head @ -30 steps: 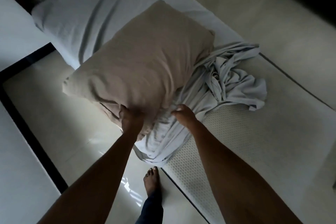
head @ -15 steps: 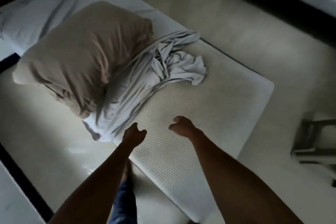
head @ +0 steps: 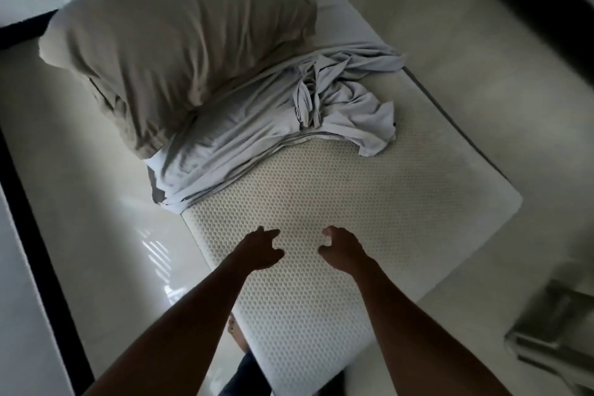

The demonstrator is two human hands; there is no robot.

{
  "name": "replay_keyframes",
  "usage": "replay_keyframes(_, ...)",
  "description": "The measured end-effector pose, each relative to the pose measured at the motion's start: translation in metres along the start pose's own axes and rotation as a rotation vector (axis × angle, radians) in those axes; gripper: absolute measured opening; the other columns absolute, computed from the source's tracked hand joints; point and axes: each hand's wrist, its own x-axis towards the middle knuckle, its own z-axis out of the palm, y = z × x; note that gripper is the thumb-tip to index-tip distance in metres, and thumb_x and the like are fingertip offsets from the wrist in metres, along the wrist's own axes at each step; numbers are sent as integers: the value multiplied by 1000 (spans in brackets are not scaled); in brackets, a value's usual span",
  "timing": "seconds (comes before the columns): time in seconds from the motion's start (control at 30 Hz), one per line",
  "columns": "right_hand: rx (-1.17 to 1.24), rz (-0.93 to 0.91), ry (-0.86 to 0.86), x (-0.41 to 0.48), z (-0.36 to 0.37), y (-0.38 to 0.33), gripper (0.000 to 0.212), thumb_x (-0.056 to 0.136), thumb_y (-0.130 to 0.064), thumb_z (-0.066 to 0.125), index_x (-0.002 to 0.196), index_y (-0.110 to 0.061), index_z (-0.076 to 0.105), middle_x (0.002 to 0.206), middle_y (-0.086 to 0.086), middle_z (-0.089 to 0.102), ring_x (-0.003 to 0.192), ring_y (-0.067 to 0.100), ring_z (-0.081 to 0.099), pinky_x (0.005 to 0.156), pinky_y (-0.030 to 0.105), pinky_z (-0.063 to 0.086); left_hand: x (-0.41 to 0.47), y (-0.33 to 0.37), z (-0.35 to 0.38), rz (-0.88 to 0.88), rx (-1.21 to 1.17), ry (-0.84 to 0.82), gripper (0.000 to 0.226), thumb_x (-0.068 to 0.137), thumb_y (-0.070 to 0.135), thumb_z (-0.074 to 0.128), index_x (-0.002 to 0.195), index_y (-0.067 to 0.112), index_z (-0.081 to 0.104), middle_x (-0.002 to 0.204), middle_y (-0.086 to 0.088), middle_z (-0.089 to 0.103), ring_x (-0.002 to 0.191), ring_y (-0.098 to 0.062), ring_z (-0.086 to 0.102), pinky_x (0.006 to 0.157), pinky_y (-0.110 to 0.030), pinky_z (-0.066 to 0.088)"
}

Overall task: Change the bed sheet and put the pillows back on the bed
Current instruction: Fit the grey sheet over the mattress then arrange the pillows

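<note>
Bed sheet (head: 273, 125) bunched under pillow (head: 180, 42), mattress (head: 369, 190) bare to near edge, left grip (head: 257, 251) and right grip (head: 344, 249) loosely curled, empty

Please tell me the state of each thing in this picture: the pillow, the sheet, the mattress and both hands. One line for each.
Pillow: lying partly on the bunched sheet, held by no hand.
Bed sheet: pulled off the near part, crumpled, one end hanging over the side edge.
Mattress: near part bare.
Left hand: empty, fingers relaxed, over the bare mattress.
Right hand: empty, fingers loosely curled, over the bare mattress.
</note>
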Motion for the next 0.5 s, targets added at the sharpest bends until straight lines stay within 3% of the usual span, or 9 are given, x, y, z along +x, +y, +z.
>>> replay_keyframes(0.13, -155, -99, -39, 26, 10, 14, 69, 96, -31, 61, 156, -17, 30, 167, 11, 16, 152, 32, 21, 121, 43, 29, 21, 19, 7, -43, -18, -58, 79, 99, 53, 54, 161, 32, 9, 165, -27, -7, 152, -45, -1, 124, -49, 4)
replay_keyframes(0.2, -257, -153, -67, 56, 0, 16, 74, 97, -30, 61, 159, -18, 23, 170, 11, -1, 155, 34, 8, 122, 46, 25, 38, 26, 21, -74, -86, -87, 83, 96, 58, 55, 161, 38, 7, 164, -21, -21, 150, -51, -7, 123, -55, 3)
replay_keyframes(0.27, -349, -229, -61, 100, -15, 9, 77, 96, -31, 61, 160, -19, 19, 169, 11, -10, 155, 35, 5, 123, 48, 24, 58, 27, 47, -110, -130, -84, 88, 91, 66, 56, 160, 41, 7, 160, -19, -33, 143, -57, -25, 120, -63, -5)
replay_keyframes(0.3, -371, -266, -34, 125, -25, 2, 78, 96, -32, 61, 160, -19, 19, 169, 11, -13, 155, 36, 5, 123, 49, 24, 70, 27, 60, -119, -116, -42, 91, 89, 68, 56, 161, 39, 8, 156, -23, -37, 134, -56, -40, 118, -65, -12)
replay_keyframes(0.37, -419, -354, 30, 173, -48, -13, 75, 95, -30, 62, 159, -22, 23, 169, 10, -15, 155, 38, 6, 122, 50, 25, 88, 32, 82, -118, -51, 61, 95, 89, 69, 56, 161, 30, 8, 153, -34, -34, 103, -39, -69, 108, -63, -25)
replay_keyframes(0.43, -476, -442, 113, 214, -71, -24, 69, 92, -24, 63, 154, -26, 34, 169, 9, -14, 154, 39, 12, 119, 49, 31, 92, 41, 93, -92, 7, 111, 94, 90, 66, 55, 162, 26, 9, 153, -40, -29, 85, -30, -72, 110, -64, -22)
replay_keyframes(0.5, -494, -522, 195, 241, -93, -34, 59, 89, -21, 64, 145, -30, 49, 170, 6, -8, 151, 37, 22, 117, 46, 36, 91, 46, 97, -95, 4, 112, 92, 92, 63, 56, 162, 26, 10, 154, -39, -27, 87, -31, -64, 113, -67, -16)
